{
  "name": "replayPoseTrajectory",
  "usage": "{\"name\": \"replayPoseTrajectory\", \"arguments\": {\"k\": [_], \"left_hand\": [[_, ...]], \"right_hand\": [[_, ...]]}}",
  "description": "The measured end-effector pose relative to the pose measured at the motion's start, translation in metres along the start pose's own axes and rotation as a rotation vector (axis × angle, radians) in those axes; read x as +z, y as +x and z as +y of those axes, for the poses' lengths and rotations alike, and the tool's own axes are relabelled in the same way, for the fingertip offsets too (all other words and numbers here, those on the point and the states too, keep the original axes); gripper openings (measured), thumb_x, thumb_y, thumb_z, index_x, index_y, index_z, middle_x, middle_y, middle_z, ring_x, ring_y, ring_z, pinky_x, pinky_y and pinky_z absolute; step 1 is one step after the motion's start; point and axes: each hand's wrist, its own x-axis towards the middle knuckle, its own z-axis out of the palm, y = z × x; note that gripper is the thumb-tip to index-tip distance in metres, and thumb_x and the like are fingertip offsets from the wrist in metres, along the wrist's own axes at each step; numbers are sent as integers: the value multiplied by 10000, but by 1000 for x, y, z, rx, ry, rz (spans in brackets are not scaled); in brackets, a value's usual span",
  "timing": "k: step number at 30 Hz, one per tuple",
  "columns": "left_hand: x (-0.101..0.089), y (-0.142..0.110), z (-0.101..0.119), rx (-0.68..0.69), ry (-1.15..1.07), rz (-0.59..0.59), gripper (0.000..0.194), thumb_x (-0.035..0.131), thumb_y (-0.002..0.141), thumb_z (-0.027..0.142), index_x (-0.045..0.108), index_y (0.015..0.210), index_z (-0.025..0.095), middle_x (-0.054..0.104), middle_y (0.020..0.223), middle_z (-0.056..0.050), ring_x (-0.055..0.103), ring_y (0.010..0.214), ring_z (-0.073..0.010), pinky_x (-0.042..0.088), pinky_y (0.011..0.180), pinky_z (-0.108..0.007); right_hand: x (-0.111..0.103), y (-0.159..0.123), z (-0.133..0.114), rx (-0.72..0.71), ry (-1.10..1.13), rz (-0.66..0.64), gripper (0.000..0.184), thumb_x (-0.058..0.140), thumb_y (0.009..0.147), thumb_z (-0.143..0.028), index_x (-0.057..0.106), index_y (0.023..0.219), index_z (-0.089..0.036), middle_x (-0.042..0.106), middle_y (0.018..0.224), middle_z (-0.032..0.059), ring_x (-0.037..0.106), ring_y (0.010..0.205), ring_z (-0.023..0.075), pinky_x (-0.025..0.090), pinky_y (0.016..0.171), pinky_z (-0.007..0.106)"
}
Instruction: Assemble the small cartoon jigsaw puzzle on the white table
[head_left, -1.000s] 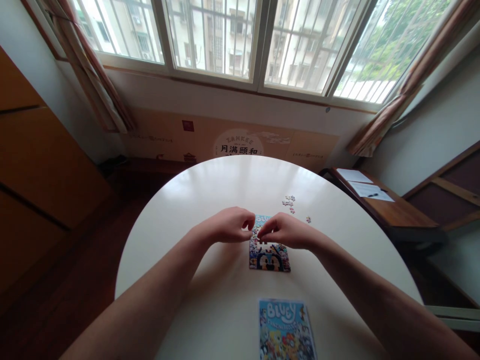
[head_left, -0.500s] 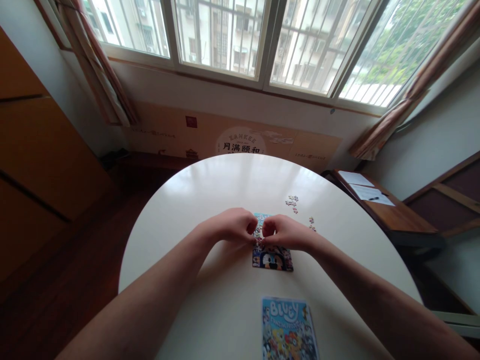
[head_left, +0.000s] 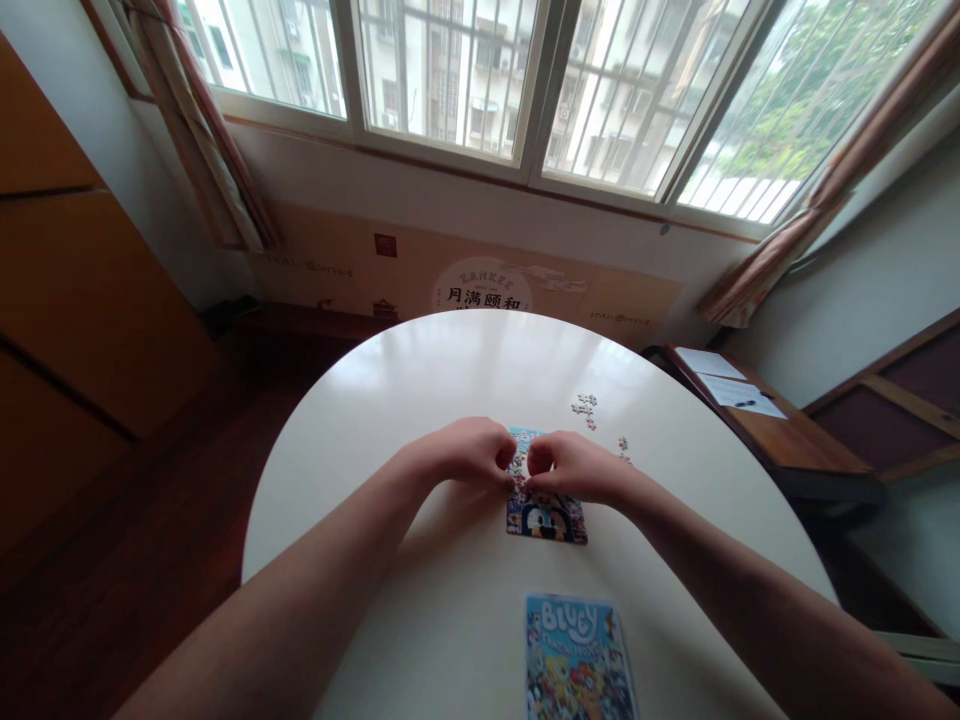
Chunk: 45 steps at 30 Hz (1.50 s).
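A small colourful jigsaw puzzle [head_left: 546,518] lies partly assembled at the middle of the round white table [head_left: 420,400]. My left hand [head_left: 472,453] and my right hand [head_left: 570,467] meet over its upper part, knuckles up, fingers curled and fingertips pinched close together on the puzzle. What the fingertips hold is hidden under them. The puzzle's top half is covered by both hands.
A Bluey picture card [head_left: 577,655] lies near the table's front edge. Several loose puzzle pieces [head_left: 585,407] lie to the back right. A brown side desk [head_left: 795,435] with papers [head_left: 731,390] stands at the right. Windows fill the far wall.
My two hands have drawn closer together over the puzzle, their fingertips now almost touching. The view has shifted slightly.
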Motion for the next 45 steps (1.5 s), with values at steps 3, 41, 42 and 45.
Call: {"name": "replayPoseTrajectory", "arguments": {"k": [3,41,42,45], "left_hand": [[0,0,1,-2,6,-6,268,676,764,472,685,735,206,653,693,-5,522,606,-142,338,545,-267],[23,16,5,-154,185,40,906,526,867,709,234,1593,251,103,1675,-147,74,1536,-376,81,1223,-576],[23,15,5,-154,184,40,900,528,867,709,244,1589,253,114,1674,-143,82,1534,-380,86,1222,-579],[22,14,4,-140,171,56,886,540,864,705,270,1579,258,145,1668,-141,109,1528,-391,106,1216,-592]], "right_hand": [[1,1,0,2,-7,-13,106,713,718,-291,657,746,-206,692,735,-2,607,694,149,404,588,264],[-49,-53,135,45,303,1148,303,644,862,-480,703,834,-184,686,724,38,621,660,193,494,647,322],[-48,-50,140,60,302,1146,307,637,863,-481,705,833,-183,694,736,44,623,668,197,496,658,329],[-43,-46,142,76,266,1043,297,615,873,-457,725,871,-182,721,796,61,617,693,199,496,679,338]]}}
